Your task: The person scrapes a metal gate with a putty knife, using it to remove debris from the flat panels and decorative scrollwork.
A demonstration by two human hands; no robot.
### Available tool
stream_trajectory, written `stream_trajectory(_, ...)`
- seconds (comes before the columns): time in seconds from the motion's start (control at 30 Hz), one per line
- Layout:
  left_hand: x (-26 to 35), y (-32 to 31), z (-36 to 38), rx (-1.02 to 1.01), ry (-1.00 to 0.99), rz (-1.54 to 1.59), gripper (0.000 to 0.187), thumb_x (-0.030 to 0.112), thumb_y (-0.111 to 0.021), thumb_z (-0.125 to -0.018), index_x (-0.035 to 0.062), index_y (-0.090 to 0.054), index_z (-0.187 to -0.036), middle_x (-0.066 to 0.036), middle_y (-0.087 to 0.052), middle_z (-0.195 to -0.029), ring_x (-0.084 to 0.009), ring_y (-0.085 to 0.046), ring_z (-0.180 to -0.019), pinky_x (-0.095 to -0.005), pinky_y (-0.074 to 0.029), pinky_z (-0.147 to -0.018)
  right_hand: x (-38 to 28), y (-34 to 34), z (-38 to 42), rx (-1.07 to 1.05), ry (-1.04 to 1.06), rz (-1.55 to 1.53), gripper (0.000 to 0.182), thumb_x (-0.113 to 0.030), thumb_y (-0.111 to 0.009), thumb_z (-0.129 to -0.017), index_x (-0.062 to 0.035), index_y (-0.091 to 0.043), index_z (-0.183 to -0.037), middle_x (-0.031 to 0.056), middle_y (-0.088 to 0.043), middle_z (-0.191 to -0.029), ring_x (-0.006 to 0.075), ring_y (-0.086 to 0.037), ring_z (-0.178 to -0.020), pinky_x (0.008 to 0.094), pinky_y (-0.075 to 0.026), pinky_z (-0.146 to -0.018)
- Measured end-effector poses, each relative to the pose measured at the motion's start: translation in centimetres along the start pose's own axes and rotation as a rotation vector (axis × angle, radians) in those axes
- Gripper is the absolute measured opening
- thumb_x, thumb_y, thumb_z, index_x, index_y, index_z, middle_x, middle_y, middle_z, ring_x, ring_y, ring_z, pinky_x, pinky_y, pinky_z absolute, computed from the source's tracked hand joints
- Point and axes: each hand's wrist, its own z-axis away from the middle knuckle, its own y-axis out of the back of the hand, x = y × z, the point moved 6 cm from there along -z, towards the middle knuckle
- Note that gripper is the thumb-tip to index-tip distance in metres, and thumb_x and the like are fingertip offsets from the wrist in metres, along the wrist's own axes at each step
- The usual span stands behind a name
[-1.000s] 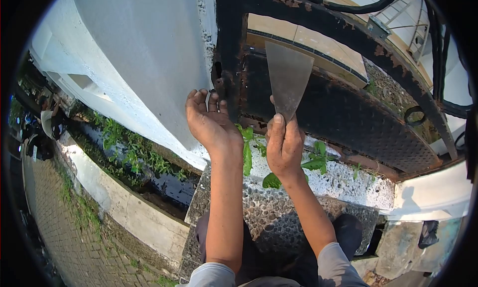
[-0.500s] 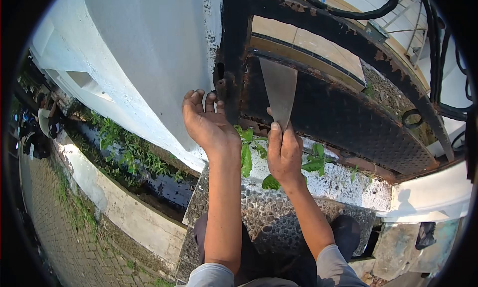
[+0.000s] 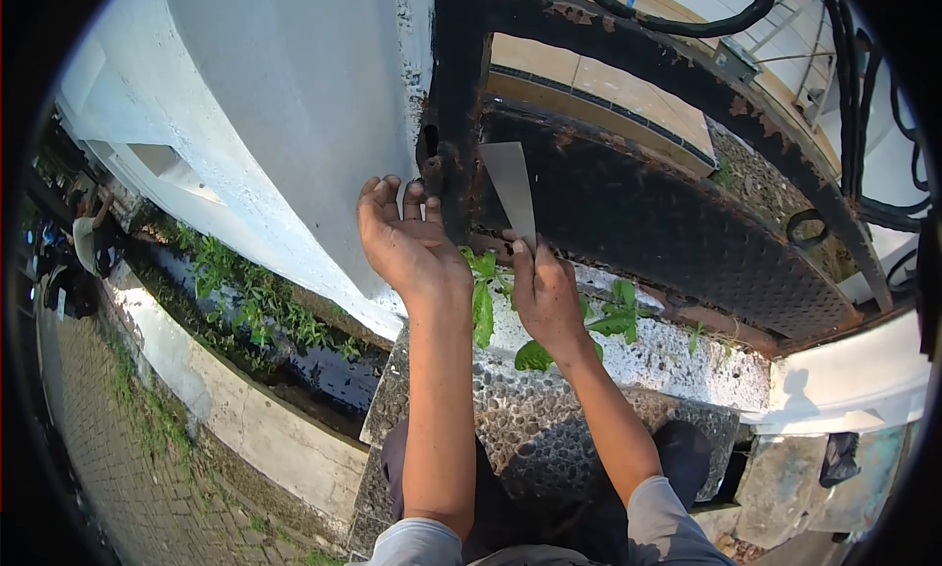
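Observation:
My right hand (image 3: 549,306) is closed around the narrow end of a flat grey scraper (image 3: 512,188). Its wide blade points upward in front of the rusty black metal gate (image 3: 608,203), near the gate's left upright. My left hand (image 3: 414,240) is turned palm up with bent fingers apart, and its palm shows nothing in it. Those fingertips are right beside a rusty hinge (image 3: 433,169) between the gate and the white wall (image 3: 294,125).
Green weeds (image 3: 618,316) grow along the white-splashed ledge under the gate. Below is a pebbled step (image 3: 530,419) between my knees. A planted drainage ditch (image 3: 285,321) runs at left beside a paved path (image 3: 137,448), with another person (image 3: 93,234) farther off.
My right hand has moved slightly left, bringing the scraper closer to the gate's upright and turning its blade more edge-on. The left hand stays almost in the same place.

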Motion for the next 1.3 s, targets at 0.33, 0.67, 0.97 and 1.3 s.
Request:
stream_trajectory(0.33, 0.3, -0.1, 0.0, -0.045, -0.016, 0.007, 0.019, 0.02, -0.046, -0.092, 0.0076, -0.049, -0.105, -0.005, -0.049, -0.099, -0.0189, -0.047, -0.089, -0.0343, -0.042, -0.082, -0.3, 0.4, 1.4, -0.074, -0.108, -0.026, 0.028, -0.015, -0.042, -0.099, 0.005, -0.056, -0.113, 0.019, -0.062, -0.07, 0.0316, -0.061, -0.058, 0.0392, -0.047, -0.055)
stream_trajectory(0.67, 0.2, 0.0, 0.3, -0.01, -0.018, -0.004, 0.02, 0.023, -0.044, -0.093, 0.0071, -0.049, -0.104, -0.005, -0.048, -0.1, -0.0189, -0.046, -0.087, -0.0348, -0.042, -0.081, -2.3, 1.5, 0.8, 0.053, 0.005, -0.069, 0.028, -0.017, -0.043, -0.099, 0.0056, -0.058, -0.102, 0.0225, -0.062, -0.069, 0.041, -0.062, -0.064, 0.0447, -0.047, -0.059)
stream_trajectory(0.97, 0.8, -0.4, 0.4, -0.031, -0.018, 0.011, 0.019, 0.024, -0.046, -0.093, 0.008, -0.049, -0.104, -0.004, -0.049, -0.099, -0.0186, -0.047, -0.088, -0.0341, -0.041, -0.081, -2.2, 1.8, 1.2, 0.021, -0.026, -0.033, 0.026, -0.016, -0.043, -0.099, 0.0046, -0.058, -0.1, 0.0189, -0.058, -0.059, 0.0367, -0.062, -0.058, 0.044, -0.045, -0.051)
stream_trajectory(1.3, 1.2, -0.1, 0.6, -0.028, -0.019, 0.003, 0.017, 0.022, -0.047, -0.092, 0.0088, -0.049, -0.103, -0.004, -0.049, -0.098, -0.0188, -0.047, -0.087, -0.0335, -0.04, -0.081, -2.8, 2.1, 0.7, -0.011, -0.081, -0.038, 0.028, -0.018, -0.043, -0.1, 0.0051, -0.058, -0.098, 0.0178, -0.06, -0.063, 0.0394, -0.061, -0.061, 0.0419, -0.046, -0.055)
